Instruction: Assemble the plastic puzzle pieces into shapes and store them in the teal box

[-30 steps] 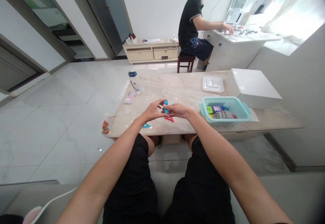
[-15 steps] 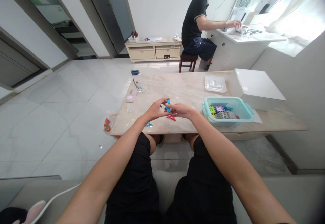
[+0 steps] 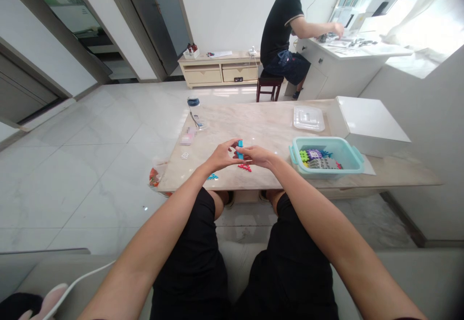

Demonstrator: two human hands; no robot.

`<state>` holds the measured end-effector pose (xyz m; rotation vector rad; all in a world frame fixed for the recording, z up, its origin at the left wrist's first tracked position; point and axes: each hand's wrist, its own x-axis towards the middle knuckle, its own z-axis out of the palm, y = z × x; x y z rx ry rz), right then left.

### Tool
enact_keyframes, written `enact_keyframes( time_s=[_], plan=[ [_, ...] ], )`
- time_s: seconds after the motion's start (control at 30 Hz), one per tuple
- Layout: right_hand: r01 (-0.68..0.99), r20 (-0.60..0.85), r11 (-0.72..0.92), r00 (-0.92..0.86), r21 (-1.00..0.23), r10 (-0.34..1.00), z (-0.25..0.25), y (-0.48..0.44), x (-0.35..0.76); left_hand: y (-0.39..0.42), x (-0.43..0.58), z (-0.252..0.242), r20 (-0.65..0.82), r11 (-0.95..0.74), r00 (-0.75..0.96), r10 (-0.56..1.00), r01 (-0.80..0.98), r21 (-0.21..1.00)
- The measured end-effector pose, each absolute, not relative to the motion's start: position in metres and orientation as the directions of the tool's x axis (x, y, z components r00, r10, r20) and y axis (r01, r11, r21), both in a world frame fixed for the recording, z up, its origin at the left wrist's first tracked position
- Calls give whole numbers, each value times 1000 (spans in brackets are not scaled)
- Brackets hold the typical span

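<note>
Both my hands meet over the near middle of a marble table [image 3: 268, 126]. My left hand [image 3: 222, 156] and my right hand [image 3: 258, 155] pinch a small blue plastic piece [image 3: 239, 149] between their fingertips, holding it upright just above the tabletop. A red piece [image 3: 245, 167] lies on the table under my right hand. Another small blue piece [image 3: 212, 177] lies near the table's front edge by my left wrist.
A teal bin [image 3: 326, 155] with several coloured pieces stands to the right, its clear lid [image 3: 309, 118] and a white box [image 3: 369, 125] behind it. A bottle [image 3: 194, 112] and cards sit at the far left. Another person [image 3: 286, 35] sits at a white desk beyond.
My hands have stayed together on the blue piece; the view shifted slightly. The seated person's arm moved along the desk.
</note>
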<state>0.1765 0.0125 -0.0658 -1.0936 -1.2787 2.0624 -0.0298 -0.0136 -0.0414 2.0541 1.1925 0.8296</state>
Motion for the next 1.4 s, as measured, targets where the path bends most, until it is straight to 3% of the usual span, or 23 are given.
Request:
enact_keyframes(
  time_s=[0.2, 0.43, 1.2, 1.3, 1.4],
  plan=[
    [14, -377, -451, -572, -892, 729, -58, 10, 176, -15, -29, -40, 272, -449, 382, 883, 524, 724],
    [-162, -310, -482, -585, -861, 750, -53, 13, 175, -14, -28, -38, 333, -452, 312, 890, 500, 739],
    [-129, -286, -418, -550, -899, 785, -57, 11, 172, -17, -26, -34, 369, -474, 298, 880, 513, 716],
    [-30, -298, -348, -451, -937, 841, -61, 13, 170, -13, -31, -29, 361, -401, 180, 915, 499, 768],
    [338, -236, -116, -340, -934, 910, -74, 11, 169, -6, -43, -27, 357, -317, -48, 933, 358, 878]
  ],
)
